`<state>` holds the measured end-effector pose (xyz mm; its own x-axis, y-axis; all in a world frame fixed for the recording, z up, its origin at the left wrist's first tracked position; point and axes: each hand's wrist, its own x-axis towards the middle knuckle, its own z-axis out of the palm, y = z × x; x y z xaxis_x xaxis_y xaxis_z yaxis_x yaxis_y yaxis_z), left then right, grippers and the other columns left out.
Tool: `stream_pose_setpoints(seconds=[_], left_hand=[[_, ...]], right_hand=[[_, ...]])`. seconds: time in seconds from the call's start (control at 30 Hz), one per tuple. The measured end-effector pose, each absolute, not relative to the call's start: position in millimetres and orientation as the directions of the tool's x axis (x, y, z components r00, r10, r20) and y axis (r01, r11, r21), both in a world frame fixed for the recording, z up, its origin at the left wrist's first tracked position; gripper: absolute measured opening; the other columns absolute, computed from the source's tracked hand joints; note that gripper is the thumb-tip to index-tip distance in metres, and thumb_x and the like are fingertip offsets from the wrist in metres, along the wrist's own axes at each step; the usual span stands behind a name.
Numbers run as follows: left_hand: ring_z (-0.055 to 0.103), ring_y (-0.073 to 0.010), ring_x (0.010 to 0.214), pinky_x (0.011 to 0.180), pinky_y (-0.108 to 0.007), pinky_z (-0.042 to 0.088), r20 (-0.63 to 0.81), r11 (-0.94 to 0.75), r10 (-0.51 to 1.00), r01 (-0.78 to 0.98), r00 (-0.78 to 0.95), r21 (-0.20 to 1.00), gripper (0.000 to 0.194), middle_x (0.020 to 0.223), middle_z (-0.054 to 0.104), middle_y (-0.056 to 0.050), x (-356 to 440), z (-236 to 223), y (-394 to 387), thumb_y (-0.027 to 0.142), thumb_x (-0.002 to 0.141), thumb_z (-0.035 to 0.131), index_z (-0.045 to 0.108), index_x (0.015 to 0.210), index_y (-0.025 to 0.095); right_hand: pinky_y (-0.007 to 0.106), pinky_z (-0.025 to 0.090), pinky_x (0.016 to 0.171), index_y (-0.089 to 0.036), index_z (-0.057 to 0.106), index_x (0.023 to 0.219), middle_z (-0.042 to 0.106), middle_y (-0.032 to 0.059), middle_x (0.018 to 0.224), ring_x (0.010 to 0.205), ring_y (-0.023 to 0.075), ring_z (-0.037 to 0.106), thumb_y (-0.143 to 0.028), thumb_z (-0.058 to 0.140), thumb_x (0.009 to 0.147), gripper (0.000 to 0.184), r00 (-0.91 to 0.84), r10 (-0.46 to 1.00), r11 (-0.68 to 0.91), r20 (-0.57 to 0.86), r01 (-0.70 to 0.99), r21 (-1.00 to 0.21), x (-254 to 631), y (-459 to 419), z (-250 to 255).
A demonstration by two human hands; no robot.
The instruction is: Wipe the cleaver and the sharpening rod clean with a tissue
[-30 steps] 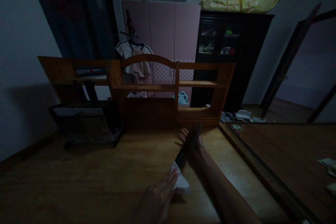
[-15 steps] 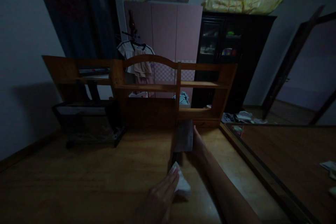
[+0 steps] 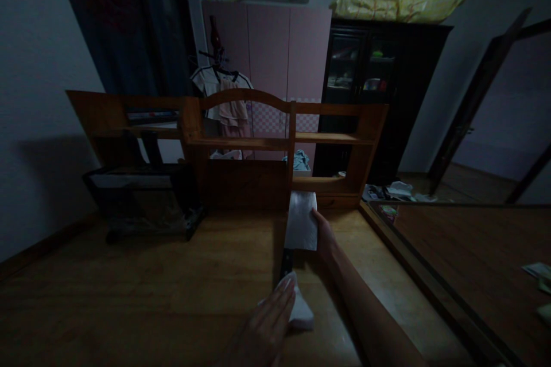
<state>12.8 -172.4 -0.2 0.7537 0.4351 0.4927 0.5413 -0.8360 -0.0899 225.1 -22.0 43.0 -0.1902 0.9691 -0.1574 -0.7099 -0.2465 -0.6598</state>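
A cleaver (image 3: 302,222) with a broad grey blade and a dark handle is held up over the wooden surface, blade pointing away from me. My right hand (image 3: 326,239) grips the blade by its right edge; the thumb lies on the near face and the other fingers are hidden behind. Around the lower end of the handle is a folded white cloth or tissue (image 3: 301,311). My left hand (image 3: 269,318) presses that white cloth against the handle, its fingers lying together along it.
Beyond my hands stands a low wooden shelf unit (image 3: 245,142) along the far edge of the wooden surface (image 3: 172,287). A dark rack-like object (image 3: 142,200) wrapped partly in plastic sits at the left. A raised wooden edge (image 3: 408,264) runs along the right, with the floor beyond.
The cleaver has tilted, so its blade face now catches more light. My left hand and the white cloth have shifted slightly down the handle, showing more of it.
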Motion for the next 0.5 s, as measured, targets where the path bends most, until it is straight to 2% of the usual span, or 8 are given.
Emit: stream_pose_setpoints(seconds=[0.2,0.37,0.5], left_hand=[[0.024,-0.0258,0.136,0.106,-0.038,0.04,0.493,-0.83,0.398,0.533,0.774,-0.168,0.072,0.147,0.03,-0.017,12.9,4.5,-174.8,-0.008,0.074,0.029,0.017,0.145,0.005],[0.026,-0.0245,0.136,0.106,-0.035,0.039,0.505,-0.816,0.397,0.546,0.766,-0.188,0.068,0.147,0.03,-0.015,12.2,5.0,-174.1,-0.006,0.078,0.03,0.02,0.144,0.006],[0.028,-0.0262,0.135,0.105,-0.037,0.039,0.512,-0.811,0.356,0.531,0.781,-0.245,0.067,0.146,0.032,-0.016,15.2,5.2,-174.7,-0.002,0.078,0.032,0.021,0.144,0.004]], right_hand=[[0.039,0.054,0.073,-0.014,0.063,0.099,0.073,0.0076,0.076,0.072,0.0236,0.07,-0.04,0.056,0.083,0.031,-0.19,0.969,-0.245,-0.155,-0.69,-0.681,223.9,-19.6,39.9],[0.035,0.055,0.066,-0.013,0.066,0.09,0.073,0.0065,0.071,0.062,0.0217,0.069,-0.034,0.065,0.077,0.024,-0.03,0.987,-0.142,-0.16,-0.64,-0.755,226.0,-16.3,36.7],[0.032,0.055,0.064,-0.012,0.066,0.085,0.072,0.0054,0.066,0.058,0.0205,0.068,-0.028,0.066,0.076,0.018,0.035,0.984,-0.11,-0.174,-0.652,-0.75,226.7,-14.4,33.3]])
